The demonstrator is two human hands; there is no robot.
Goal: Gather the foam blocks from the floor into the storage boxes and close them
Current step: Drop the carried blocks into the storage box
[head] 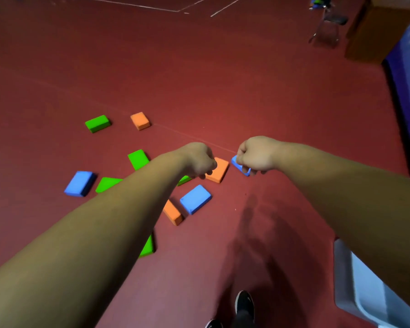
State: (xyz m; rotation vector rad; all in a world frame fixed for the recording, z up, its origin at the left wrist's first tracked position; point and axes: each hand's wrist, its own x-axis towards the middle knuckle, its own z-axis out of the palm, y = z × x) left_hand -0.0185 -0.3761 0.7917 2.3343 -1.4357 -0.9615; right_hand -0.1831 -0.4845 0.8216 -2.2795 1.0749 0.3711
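One blue block (241, 167) is pinched beneath the right hand (258, 157).

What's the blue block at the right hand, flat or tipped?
Tipped. The right hand grips the blue block, which sits at a slant. Whether it has left the floor, cannot tell.

text: none legible | labels: none | numbers: none
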